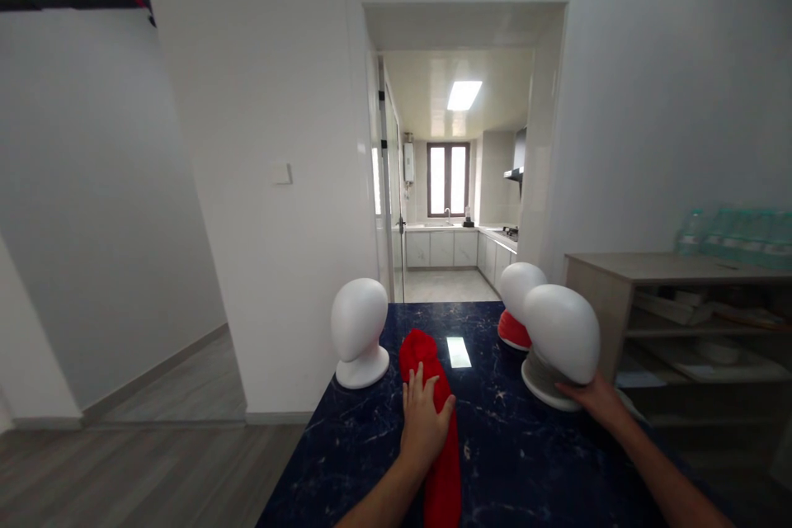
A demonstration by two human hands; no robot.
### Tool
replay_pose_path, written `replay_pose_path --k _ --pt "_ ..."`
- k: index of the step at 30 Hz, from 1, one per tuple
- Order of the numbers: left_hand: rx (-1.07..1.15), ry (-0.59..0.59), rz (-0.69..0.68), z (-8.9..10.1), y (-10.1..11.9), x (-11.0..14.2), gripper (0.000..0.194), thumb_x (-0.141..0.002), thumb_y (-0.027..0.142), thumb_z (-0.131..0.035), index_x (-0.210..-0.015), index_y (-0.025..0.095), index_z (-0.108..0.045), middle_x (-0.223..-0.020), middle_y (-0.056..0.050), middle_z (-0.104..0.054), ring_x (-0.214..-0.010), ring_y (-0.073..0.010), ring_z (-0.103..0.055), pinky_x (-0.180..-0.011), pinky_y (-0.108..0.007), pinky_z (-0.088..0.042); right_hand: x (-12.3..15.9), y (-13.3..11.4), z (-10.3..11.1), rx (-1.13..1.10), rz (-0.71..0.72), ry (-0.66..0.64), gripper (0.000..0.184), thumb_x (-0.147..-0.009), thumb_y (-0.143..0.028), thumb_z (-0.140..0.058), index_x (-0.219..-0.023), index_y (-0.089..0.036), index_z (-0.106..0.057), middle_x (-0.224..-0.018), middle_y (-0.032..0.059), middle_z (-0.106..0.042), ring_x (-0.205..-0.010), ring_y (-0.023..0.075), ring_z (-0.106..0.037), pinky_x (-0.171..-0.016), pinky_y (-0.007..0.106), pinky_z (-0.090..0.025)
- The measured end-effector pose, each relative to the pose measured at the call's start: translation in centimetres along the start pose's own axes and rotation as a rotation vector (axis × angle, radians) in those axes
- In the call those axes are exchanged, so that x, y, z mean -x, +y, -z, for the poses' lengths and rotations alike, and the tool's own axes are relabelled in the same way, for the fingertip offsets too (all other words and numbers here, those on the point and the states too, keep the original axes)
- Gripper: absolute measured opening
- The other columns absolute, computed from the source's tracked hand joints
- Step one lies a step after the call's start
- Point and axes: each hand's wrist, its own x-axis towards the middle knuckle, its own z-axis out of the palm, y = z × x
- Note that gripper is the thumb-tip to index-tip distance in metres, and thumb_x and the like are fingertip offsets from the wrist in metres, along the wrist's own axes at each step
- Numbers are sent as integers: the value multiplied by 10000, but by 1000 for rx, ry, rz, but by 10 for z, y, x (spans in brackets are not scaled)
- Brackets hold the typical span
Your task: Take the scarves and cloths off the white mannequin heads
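Note:
A long strip of red cloth (pixel 444 470), like a folded scarf, runs from the front of the dark blue marbled table (pixel 495 462) towards its middle. My left hand (pixel 426 417) rests on top of it with the fingers spread. At the right, my right hand (pixel 594 400) grips the neck of a white mannequin head (pixel 564 334); part of that hand is hidden behind the head. Just behind stands a second white mannequin head (pixel 521 287) with red fabric (pixel 513 330) around its neck. A third, bare mannequin head (pixel 359 322) stands upright at the table's left edge.
Right of the table is a wooden shelf unit (pixel 619 266) with several plastic bottles (pixel 748 235) on top and trays inside. Beyond the table, a doorway opens onto a kitchen with white cabinets (pixel 439 249). Grey wooden flooring (pixel 154 470) lies to the left.

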Motion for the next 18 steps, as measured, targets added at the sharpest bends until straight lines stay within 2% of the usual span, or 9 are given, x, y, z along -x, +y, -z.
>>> replay_pose_path --k 4,7,13,18 --pt "29 1 -16 0 -1 0 540 -978 505 -568 -1422 201 -611 -1749 -122 -314 -1653 -322 -184 -1353 -535 -110 14 -18 -8 -32 -79 65 906 -638 -578 -826 -1387 -161 -533 -1382 219 -688 -1274 395 -650 -1073 525 -511" --pt "34 3 -36 -2 -3 0 561 -963 489 -600 -1448 208 -587 -1739 -118 -343 -1649 -309 -208 -1352 -538 -119 26 -35 -16 -46 -117 71 799 -614 -549 -822 -1286 -201 -563 -1299 179 -720 -1204 379 -679 -1021 495 -529" --pt "65 -8 -109 -3 -3 0 629 -927 464 -657 -1493 211 -545 -1703 -110 -413 -1646 -296 -221 -1357 -541 -108 46 -61 -31 -121 -52 -24 551 -663 -435 -782 -1143 -212 -628 -1167 119 -757 -1140 343 -698 -1005 467 -532" --pt "87 -66 -205 6 4 5 763 -879 410 -707 -1576 220 -461 -1733 -94 -361 -1658 -303 -171 -1361 -560 -112 49 -67 -22 -187 39 -44 469 -684 -452 -773 -1068 -184 -748 -1184 131 -775 -1162 369 -693 -1055 481 -520"
